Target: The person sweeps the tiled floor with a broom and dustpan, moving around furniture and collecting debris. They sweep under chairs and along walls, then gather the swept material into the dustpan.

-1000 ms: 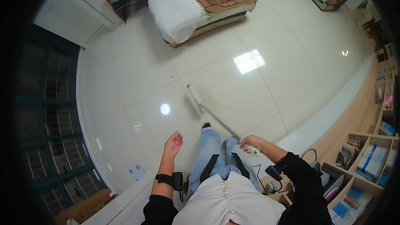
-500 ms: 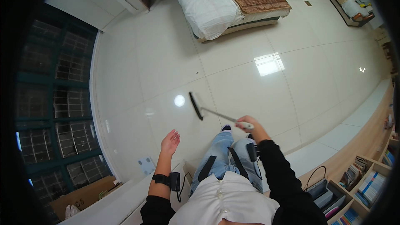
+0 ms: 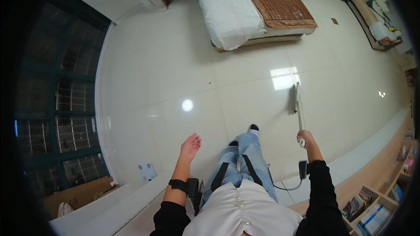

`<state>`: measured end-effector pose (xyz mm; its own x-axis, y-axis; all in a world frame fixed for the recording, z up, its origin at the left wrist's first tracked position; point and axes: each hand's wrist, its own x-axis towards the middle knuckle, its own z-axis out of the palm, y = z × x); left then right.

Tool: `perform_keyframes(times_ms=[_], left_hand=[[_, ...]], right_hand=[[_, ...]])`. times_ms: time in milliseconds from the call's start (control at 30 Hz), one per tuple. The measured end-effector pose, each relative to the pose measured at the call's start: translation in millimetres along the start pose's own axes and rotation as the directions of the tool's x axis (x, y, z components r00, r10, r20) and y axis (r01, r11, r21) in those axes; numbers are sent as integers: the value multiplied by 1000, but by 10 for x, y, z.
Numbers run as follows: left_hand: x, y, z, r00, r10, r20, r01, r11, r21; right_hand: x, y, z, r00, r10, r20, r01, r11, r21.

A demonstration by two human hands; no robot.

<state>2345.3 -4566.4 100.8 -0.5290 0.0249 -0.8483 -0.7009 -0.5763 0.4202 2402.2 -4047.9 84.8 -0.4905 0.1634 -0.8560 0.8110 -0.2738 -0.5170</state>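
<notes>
My right hand (image 3: 308, 139) is wrapped round the pale handle end of a T-shaped squeegee (image 3: 300, 117). The squeegee's narrow head points away from me, just off a square light reflection, with a dark shadow on the floor beside it. Whether its blade touches the tiles I cannot tell. Out to the left, my left hand (image 3: 190, 147) holds nothing, palm partly turned up and fingers loosely apart. Between the hands are my slippered feet (image 3: 253, 129) on the glossy tiled floor (image 3: 175, 70).
A bed (image 3: 238, 13) with a white cloth and brown mat stands ahead. Dark-framed windows (image 3: 72, 96) line the left. To the right are a wooden ledge (image 3: 372, 161) and shelves with books (image 3: 378, 220). A small dark speck (image 3: 209, 83) lies on the floor.
My right hand has swung the squeegee to the right, from in front of my left side to beyond my right foot. My feet have shifted. The left hand stays free.
</notes>
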Motion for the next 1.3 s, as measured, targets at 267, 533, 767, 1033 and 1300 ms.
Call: perform_keyframes(times_ms=[267,533,767,1033,1300], left_hand=[[-62,-137,0,994,42,-102,-53,993,-108],[-148,-407,-177,978,14,-207,-56,979,-197],[-373,-427,-356,947,11,-322,-78,977,-197],[-98,-349,-36,956,-30,-293,-12,990,-143],[496,-219,1147,999,-40,19,37,992,121]], right_hand=[[-866,-499,326,894,395,213,-342,907,-246],[88,-362,2246,671,389,631,106,791,-602],[1036,-203,3734,714,445,541,-340,895,-289],[1398,-753,1455,811,265,522,-479,813,331],[491,-574,-1230,955,170,242,-292,668,684]])
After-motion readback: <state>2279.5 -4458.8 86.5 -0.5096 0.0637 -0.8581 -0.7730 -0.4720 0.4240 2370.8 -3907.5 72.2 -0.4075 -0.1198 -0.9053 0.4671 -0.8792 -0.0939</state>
